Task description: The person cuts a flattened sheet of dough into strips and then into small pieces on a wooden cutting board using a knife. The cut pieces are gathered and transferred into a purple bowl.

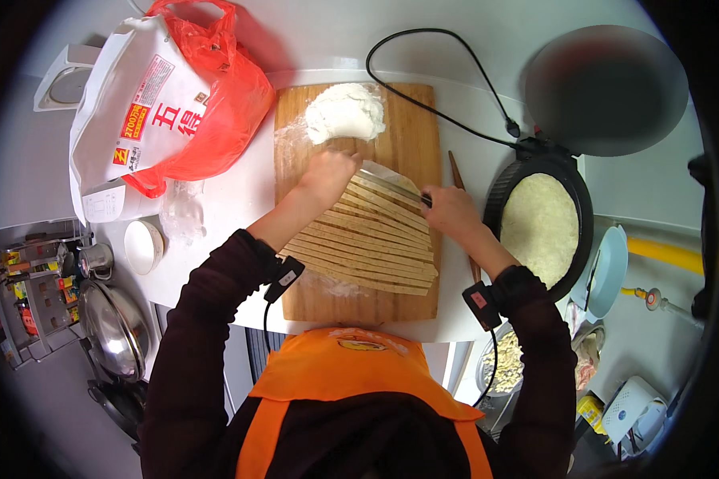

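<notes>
My right hand (452, 208) grips the dark handle of a kitchen knife (395, 185). Its blade lies slantwise across the far part of a flattened dough sheet, with a pale uncut piece (388, 172) just beyond it. At the blade's other end my left hand (332, 172) has its fingers curled down; whether they pinch the blade or press the dough is hidden. Nearer to me, long dough strips (359, 251) fan out side by side on a wooden board (416, 120). A heap of white flour (344, 114) sits at the board's far end.
A tapered wooden rolling pin (457, 170) lies right of the board. Farther right, an open electric griddle (586, 239) holds a flat dough round (539, 227); its black cord (419, 108) loops behind. A flour bag (114, 120) in red plastic (233, 120) and a bowl (142, 246) stand left.
</notes>
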Action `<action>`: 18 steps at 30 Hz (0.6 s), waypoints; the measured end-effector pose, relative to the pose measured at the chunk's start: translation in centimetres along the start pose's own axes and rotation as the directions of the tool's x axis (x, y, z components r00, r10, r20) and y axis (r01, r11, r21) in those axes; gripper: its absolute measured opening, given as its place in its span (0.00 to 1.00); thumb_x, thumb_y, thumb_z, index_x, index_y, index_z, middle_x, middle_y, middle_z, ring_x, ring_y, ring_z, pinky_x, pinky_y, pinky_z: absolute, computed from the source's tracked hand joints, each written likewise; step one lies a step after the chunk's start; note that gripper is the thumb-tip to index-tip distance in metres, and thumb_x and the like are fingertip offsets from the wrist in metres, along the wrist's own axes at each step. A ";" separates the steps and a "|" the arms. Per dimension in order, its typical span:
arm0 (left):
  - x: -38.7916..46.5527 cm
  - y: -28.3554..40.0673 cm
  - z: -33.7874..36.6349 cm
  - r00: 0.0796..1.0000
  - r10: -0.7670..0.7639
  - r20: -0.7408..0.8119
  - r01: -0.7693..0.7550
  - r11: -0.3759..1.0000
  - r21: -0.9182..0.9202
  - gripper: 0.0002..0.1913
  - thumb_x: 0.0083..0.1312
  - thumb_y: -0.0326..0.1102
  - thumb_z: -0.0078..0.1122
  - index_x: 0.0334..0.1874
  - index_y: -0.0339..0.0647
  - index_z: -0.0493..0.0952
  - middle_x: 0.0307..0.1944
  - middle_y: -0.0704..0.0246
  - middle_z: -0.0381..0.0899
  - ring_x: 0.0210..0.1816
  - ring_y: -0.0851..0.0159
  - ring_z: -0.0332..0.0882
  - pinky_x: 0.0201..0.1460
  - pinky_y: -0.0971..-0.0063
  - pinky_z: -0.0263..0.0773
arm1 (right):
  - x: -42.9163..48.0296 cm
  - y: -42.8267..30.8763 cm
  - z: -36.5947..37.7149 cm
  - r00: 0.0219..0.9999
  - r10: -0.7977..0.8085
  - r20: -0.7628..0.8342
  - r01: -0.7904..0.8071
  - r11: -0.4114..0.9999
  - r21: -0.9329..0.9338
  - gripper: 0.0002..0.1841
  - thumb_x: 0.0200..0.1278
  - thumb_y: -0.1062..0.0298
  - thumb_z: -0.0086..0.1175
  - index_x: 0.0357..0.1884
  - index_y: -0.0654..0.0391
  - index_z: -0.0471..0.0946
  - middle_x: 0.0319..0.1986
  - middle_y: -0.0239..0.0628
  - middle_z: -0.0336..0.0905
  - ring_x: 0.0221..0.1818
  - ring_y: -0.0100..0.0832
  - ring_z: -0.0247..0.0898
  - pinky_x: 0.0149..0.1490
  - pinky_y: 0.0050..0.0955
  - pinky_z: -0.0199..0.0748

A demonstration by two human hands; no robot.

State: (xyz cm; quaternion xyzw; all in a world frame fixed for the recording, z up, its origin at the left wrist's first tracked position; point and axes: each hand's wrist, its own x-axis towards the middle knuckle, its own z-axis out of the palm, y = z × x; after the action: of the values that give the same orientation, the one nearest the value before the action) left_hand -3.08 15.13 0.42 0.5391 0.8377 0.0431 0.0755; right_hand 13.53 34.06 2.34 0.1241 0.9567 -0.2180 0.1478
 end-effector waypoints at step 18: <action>-4.8 3.7 6.4 0.934 0.081 -0.348 -0.137 0.981 -0.140 0.21 0.55 0.30 0.60 0.54 0.42 0.76 0.53 0.60 0.70 0.54 0.51 0.66 0.59 0.61 0.64 | -1.6 1.4 -1.8 0.996 0.021 0.083 -0.024 0.999 0.035 0.13 0.57 0.63 0.55 0.40 0.59 0.79 0.28 0.48 0.80 0.34 0.48 0.77 0.40 0.43 0.74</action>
State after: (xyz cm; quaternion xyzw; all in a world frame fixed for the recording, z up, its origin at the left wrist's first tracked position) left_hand 3.27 12.26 -4.94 0.5615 0.8004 0.2076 -0.0296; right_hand 14.99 35.82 3.90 0.1283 0.9443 -0.2384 0.1872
